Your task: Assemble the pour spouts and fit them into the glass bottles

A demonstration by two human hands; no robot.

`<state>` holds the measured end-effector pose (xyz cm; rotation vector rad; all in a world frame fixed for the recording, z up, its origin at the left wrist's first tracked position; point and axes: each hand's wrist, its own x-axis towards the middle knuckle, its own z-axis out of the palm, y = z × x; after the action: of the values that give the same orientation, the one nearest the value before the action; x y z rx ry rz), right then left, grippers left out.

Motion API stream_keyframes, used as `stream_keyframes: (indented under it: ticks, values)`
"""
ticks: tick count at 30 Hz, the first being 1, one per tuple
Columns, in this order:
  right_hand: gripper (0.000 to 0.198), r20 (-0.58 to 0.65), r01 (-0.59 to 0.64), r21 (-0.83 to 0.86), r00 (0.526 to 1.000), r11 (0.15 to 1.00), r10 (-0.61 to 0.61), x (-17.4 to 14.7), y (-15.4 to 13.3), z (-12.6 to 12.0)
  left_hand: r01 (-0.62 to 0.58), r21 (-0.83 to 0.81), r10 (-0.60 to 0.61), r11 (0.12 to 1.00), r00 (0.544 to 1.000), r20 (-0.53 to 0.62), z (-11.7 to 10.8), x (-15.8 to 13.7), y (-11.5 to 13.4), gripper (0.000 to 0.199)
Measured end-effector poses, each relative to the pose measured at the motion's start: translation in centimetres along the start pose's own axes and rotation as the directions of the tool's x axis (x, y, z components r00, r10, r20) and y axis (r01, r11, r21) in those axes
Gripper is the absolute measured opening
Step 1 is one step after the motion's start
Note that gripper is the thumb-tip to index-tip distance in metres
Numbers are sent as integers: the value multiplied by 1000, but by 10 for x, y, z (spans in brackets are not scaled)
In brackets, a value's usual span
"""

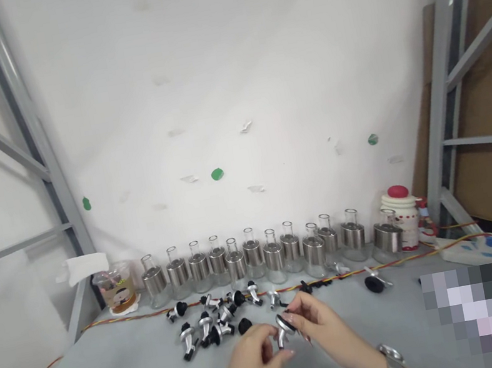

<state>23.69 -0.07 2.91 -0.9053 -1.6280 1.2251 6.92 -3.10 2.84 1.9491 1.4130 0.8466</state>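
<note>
In the middle of the table front, both hands meet on one silver pourer spout (283, 328) with a round black base. My left hand (253, 360) has its thumb and index finger closed about the narrow spout end. Pinched at the black base are the fingers of my right hand (315, 322), with a metal watch on that wrist. Just beyond my left hand sits a black round stopper part (245, 325). Several loose pourer spouts (206, 327) lie scattered to the left, and another pourer spout (375, 281) rests on its black base to the right.
Glass bottles with steel sleeves (274, 258) stand along the wall. A twisted red-yellow wire (145, 314) crosses the table before them. At the left is a plastic cup (120, 292); at the right, a cream bottle with a red lid (406, 225) and a power strip (467, 249).
</note>
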Motion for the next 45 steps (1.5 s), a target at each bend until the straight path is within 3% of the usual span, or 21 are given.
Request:
stream_keyframes:
  ticks: [4,8,14,18,23,27,35,38,41,45]
  values:
    - [34,-5,-30,-74,1000,997,30,-2,0,0,-187,309,186,933,982,35,-2,-5,3,18]
    - [38,106,-126,-141,984,982,141,-5,7,0,-198,407,199,892,979,39,-2,-8,5,22]
    - [49,130,-275,-74,950,959,282,-1,22,10,-113,281,152,953,981,-121,13,-1,-10,21]
    - [57,190,-374,-31,908,927,373,2,21,11,-146,239,206,960,946,-251,15,-1,-12,24]
    - [52,142,-357,34,926,933,349,3,20,11,-210,229,249,951,955,-159,11,-5,-6,23]
    - [53,64,-312,82,949,947,307,4,15,12,-197,211,218,958,972,-83,14,-3,-10,19]
    - [55,121,-301,16,947,953,297,3,16,12,-172,274,188,946,982,-32,18,-4,-14,22]
    - [55,99,-242,2,966,970,240,3,23,14,-161,158,167,974,986,-26,15,-7,-6,21]
    - [51,41,-166,-79,985,983,170,0,29,16,-83,-74,81,994,996,-26,14,-8,-1,24]
    - [41,-22,-66,-276,998,959,63,-5,25,17,64,-353,-82,934,996,-36,19,-3,0,26]
